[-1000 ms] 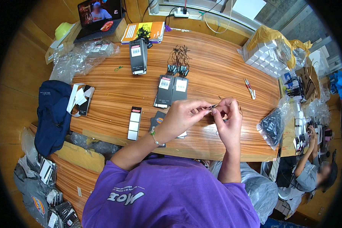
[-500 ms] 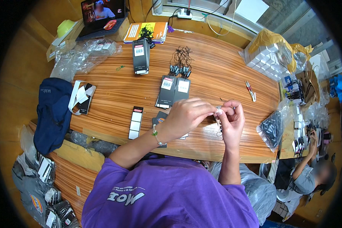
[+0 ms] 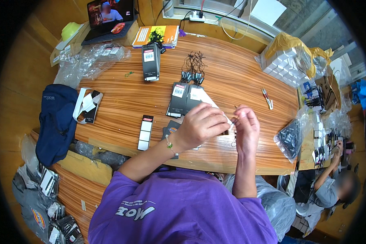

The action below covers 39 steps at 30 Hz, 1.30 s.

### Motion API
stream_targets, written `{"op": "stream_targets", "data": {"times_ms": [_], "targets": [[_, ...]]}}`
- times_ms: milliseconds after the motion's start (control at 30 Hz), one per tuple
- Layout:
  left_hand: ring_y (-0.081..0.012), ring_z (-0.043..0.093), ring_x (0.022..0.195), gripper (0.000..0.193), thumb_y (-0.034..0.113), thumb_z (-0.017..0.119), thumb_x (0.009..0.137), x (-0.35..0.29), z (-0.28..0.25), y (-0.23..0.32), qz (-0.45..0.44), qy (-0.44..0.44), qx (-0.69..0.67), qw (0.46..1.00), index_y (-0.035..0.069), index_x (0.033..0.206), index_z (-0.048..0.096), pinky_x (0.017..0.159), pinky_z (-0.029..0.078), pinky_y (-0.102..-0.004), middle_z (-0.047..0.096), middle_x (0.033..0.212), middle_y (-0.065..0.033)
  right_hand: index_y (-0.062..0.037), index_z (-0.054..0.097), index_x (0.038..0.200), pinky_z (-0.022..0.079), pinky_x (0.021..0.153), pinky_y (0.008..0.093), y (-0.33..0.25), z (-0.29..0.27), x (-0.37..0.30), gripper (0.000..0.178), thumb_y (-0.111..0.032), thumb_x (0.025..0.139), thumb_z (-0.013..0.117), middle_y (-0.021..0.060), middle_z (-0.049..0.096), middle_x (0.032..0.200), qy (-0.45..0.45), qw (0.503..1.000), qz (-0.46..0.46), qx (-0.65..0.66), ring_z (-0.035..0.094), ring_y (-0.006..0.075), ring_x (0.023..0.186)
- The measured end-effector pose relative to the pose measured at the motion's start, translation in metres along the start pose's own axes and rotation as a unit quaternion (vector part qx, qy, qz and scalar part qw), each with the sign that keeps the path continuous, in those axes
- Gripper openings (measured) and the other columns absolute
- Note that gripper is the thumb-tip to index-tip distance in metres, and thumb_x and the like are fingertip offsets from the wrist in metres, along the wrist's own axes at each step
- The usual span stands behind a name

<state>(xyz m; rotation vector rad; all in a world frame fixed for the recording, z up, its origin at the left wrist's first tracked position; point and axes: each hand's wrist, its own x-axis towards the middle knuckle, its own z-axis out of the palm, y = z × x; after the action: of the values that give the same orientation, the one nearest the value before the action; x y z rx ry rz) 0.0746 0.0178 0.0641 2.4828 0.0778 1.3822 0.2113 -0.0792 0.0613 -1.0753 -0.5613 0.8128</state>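
Observation:
My left hand (image 3: 203, 127) is closed on a white hang tag (image 3: 209, 100), whose pale face slants up beyond my fingers. Just to its right, the fingers of my right hand (image 3: 247, 126) pinch a thin black string (image 3: 234, 120) by the tag's corner; part of it is hidden by the fingers. Beyond my left hand lie two stacks of dark grey hang tags (image 3: 177, 99), their black strings (image 3: 194, 63) spread out behind. Under my left wrist, more grey tags (image 3: 166, 129) are partly covered. A black-and-white label strip (image 3: 145, 133) rests to the left.
Another grey tag stack (image 3: 151, 65) stands farther back, near notebooks (image 3: 171, 35) and a laptop (image 3: 105, 30). Snips with red handles (image 3: 267, 99) and a bag of black pieces (image 3: 290, 136) lie right. White boxes (image 3: 282, 65) stand far right; a co-worker (image 3: 327, 187) sits beyond the table's right edge.
My fingertips, together before, have drawn slightly apart. The white tag has swung into sight above my left hand, covering part of the right-hand tag stack.

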Motion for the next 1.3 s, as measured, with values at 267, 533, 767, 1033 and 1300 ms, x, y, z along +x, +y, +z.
{"op": "stream_targets", "data": {"times_ms": [267, 533, 767, 1033, 1300], "targets": [[-0.0206, 0.062, 0.076, 0.012, 0.003, 0.065, 0.071, -0.016, 0.009, -0.011, -0.078, -0.001, -0.068, 0.995, 0.004, 0.082, 0.062, 0.064, 0.049, -0.0302, 0.064, 0.082, -0.0069, -0.0087, 0.046, 0.093, 0.036, 0.061, 0.0257, -0.016, -0.009, 0.019, 0.007, -0.016, 0.093, 0.047, 0.0034, 0.047, 0.073, 0.003, 0.973, -0.135, 0.189, 0.042, 0.0118, 0.065], [-0.0199, 0.062, 0.08, 0.013, -0.005, 0.053, 0.078, -0.008, 0.003, -0.003, -0.27, -0.041, -0.284, 0.919, 0.001, 0.087, 0.061, 0.069, 0.049, -0.027, 0.063, 0.089, -0.0112, -0.0093, 0.046, 0.096, 0.034, 0.06, 0.0246, -0.017, 0.002, 0.015, 0.006, -0.014, 0.093, 0.046, 0.0001, 0.044, 0.07, -0.099, 0.928, -0.064, 0.355, 0.038, 0.0095, 0.061], [-0.0163, 0.057, 0.088, 0.016, 0.005, 0.066, 0.075, -0.001, 0.005, 0.006, -0.317, -0.085, -0.315, 0.891, -0.001, 0.089, 0.061, 0.077, 0.047, -0.0277, 0.06, 0.098, -0.0103, -0.0083, 0.048, 0.097, 0.035, 0.06, 0.0248, -0.015, 0.012, 0.009, 0.009, -0.017, 0.093, 0.046, 0.001, 0.045, 0.071, -0.098, 0.926, -0.035, 0.363, 0.039, 0.0098, 0.062], [-0.0207, 0.06, 0.077, 0.011, 0.007, 0.066, 0.076, 0.005, -0.005, 0.002, -0.246, 0.003, -0.166, 0.955, 0.001, 0.085, 0.064, 0.068, 0.048, -0.0271, 0.062, 0.089, -0.0095, 0.0003, 0.053, 0.096, 0.038, 0.063, 0.0219, -0.033, 0.007, -0.001, 0.01, -0.006, 0.089, 0.049, 0.0046, 0.053, 0.073, -0.04, 0.993, -0.089, -0.074, 0.045, 0.0093, 0.066], [-0.0104, 0.061, 0.075, 0.014, 0.007, 0.063, 0.081, 0.011, -0.015, 0.007, -0.375, -0.005, -0.344, 0.861, -0.002, 0.091, 0.065, 0.065, 0.049, -0.0233, 0.066, 0.083, -0.008, 0.0007, 0.046, 0.099, 0.043, 0.065, 0.0216, -0.03, 0.019, -0.011, 0.019, 0.005, 0.082, 0.054, 0.0045, 0.056, 0.074, -0.12, 0.965, -0.067, -0.221, 0.055, 0.0092, 0.069]]}}
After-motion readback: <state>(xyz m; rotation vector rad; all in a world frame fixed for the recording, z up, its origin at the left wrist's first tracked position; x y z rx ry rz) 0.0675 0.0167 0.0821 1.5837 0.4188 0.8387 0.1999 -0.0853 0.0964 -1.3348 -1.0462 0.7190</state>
